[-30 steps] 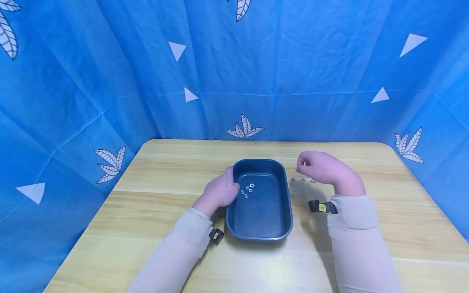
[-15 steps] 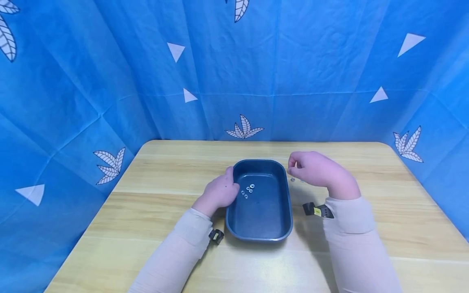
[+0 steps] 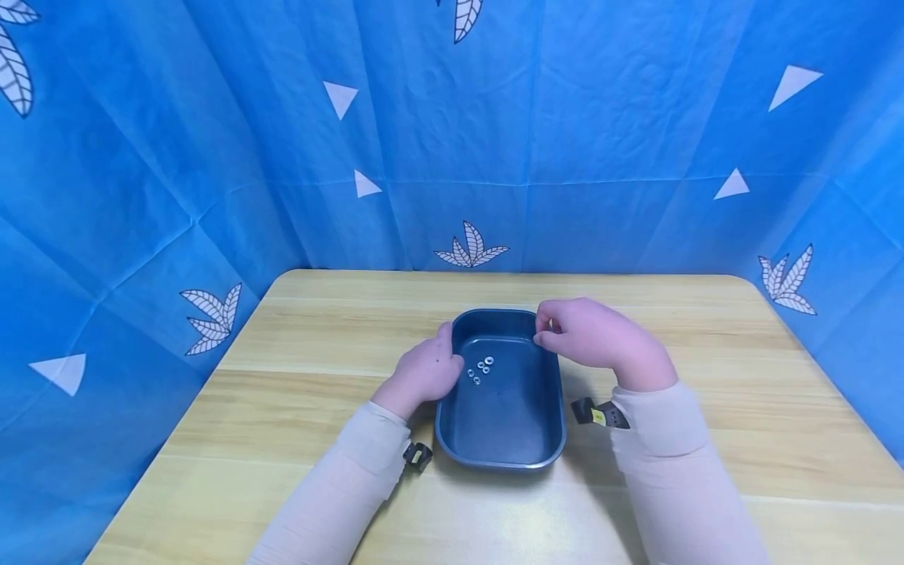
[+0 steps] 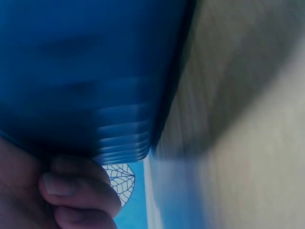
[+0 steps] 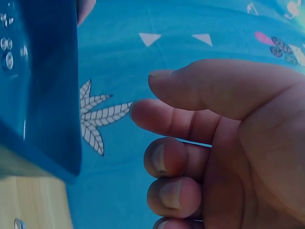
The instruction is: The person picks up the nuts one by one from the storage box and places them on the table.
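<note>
A smooth, dark blue tray (image 3: 501, 424) with rounded corners is sitting mid-table, the pale wood-grained table (image 3: 318, 345) stretching out on either side. The left hand (image 3: 427, 367) is gripping its left rim. Five small, shiny metal rings (image 3: 486, 369) are lying inside, toward the left wall. The right hand (image 3: 593, 339) is hovering at the far right rim, fingers curling; whether they are pinching anything cannot be told. Compared with half a second ago, it is reaching farther left.
</note>
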`<state>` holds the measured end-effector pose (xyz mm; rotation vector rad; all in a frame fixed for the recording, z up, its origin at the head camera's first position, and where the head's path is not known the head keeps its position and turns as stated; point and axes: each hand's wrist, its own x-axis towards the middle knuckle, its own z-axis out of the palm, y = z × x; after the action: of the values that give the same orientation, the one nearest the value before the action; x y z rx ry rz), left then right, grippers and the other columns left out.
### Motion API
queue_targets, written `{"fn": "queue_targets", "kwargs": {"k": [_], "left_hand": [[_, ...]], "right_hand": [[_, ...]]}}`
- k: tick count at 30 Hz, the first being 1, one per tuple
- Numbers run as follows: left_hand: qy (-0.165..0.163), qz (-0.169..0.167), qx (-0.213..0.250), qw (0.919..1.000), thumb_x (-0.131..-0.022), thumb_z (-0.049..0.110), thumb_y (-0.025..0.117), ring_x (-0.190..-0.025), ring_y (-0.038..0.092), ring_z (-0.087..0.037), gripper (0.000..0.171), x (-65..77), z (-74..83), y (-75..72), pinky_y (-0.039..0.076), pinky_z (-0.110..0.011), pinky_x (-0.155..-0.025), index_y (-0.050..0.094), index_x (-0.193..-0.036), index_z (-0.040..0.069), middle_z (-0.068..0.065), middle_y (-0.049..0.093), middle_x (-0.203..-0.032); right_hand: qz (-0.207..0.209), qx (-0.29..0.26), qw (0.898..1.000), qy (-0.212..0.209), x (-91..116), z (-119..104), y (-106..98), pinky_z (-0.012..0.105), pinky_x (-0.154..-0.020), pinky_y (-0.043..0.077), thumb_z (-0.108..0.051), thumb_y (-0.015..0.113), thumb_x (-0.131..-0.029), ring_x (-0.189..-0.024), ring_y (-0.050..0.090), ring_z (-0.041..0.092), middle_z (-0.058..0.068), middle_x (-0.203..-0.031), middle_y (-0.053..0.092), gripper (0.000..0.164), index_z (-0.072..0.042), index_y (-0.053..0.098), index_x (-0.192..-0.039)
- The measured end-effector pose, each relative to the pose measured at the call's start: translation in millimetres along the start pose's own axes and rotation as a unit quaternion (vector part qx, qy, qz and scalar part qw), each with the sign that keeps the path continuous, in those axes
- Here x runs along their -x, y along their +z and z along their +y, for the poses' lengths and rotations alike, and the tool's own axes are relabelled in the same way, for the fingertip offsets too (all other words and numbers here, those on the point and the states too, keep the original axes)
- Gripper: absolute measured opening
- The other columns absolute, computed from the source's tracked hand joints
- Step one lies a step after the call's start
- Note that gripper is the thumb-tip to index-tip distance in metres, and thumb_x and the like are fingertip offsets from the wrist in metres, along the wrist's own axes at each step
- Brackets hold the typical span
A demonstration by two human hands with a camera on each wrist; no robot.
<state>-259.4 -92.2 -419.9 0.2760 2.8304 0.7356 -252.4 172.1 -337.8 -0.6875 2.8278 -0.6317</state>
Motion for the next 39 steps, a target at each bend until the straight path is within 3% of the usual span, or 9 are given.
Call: {"fn": "queue_targets", "kwargs": {"k": [9, 12, 18, 27, 39], "left_hand": [[0.001, -0.002, 0.0, 1.0, -0.103, 0.025, 0.047, -0.071, 0.059, -0.023, 0.068, -0.3, 0.0, 0.2, 0.047, -0.037, -0.06, 0.019, -0.159, 0.0, -0.013, 0.063, -0.1], [0.003, 0.002, -0.003, 1.0, -0.103, 0.025, 0.047, -0.071, 0.058, -0.022, 0.068, -0.8, -0.4, 0.7, 0.047, -0.036, -0.061, 0.019, -0.159, -0.001, -0.013, 0.063, -0.104], [0.0, -0.005, 0.002, 1.0, -0.103, 0.024, 0.046, -0.064, 0.058, -0.023, 0.068, -0.7, -0.3, 1.1, 0.047, -0.038, -0.059, 0.017, -0.16, 0.0, -0.01, 0.059, -0.083], [-0.001, -0.008, -0.002, 1.0, -0.103, 0.025, 0.046, -0.068, 0.059, -0.022, 0.068, -0.6, 0.7, -0.8, 0.047, -0.037, -0.06, 0.017, -0.16, -0.001, -0.009, 0.059, -0.083], [-0.005, -0.012, 0.001, 0.9999, -0.104, 0.027, 0.047, -0.074, 0.06, -0.022, 0.069, -0.7, 1.9, -1.4, 0.047, -0.036, -0.061, 0.017, -0.16, 0.0, -0.01, 0.061, -0.092]], "right_hand": [[0.012, 0.018, 1.0, -0.019, 0, -18, 2, 0.037, -0.065, 0.046, -0.025, 0.065, -0.096, -0.068, 0.054, 0.017, -0.004, -0.077, 0.059, 0.007, -0.018, 0.064, -0.094], [0.014, 0.028, 0.999, -0.018, 0, -22, 3, 0.036, -0.064, 0.045, -0.027, 0.065, -0.096, -0.067, 0.053, 0.017, -0.004, -0.074, 0.058, 0.008, -0.019, 0.064, -0.094], [0.022, 0.043, 0.999, -0.024, -3, -28, 7, 0.035, -0.061, 0.045, -0.029, 0.066, -0.096, -0.064, 0.052, 0.016, -0.005, -0.069, 0.055, 0.009, -0.02, 0.063, -0.095], [0.033, 0.046, 0.998, -0.026, -11, -39, 13, 0.035, -0.06, 0.045, -0.03, 0.068, -0.095, -0.064, 0.053, 0.016, -0.005, -0.069, 0.056, 0.011, -0.02, 0.064, -0.094], [0.004, 0.053, 0.998, -0.016, -19, -49, 27, 0.034, -0.063, 0.048, -0.031, 0.07, -0.095, -0.068, 0.056, 0.016, -0.005, -0.076, 0.06, 0.013, -0.02, 0.065, -0.101]]}}
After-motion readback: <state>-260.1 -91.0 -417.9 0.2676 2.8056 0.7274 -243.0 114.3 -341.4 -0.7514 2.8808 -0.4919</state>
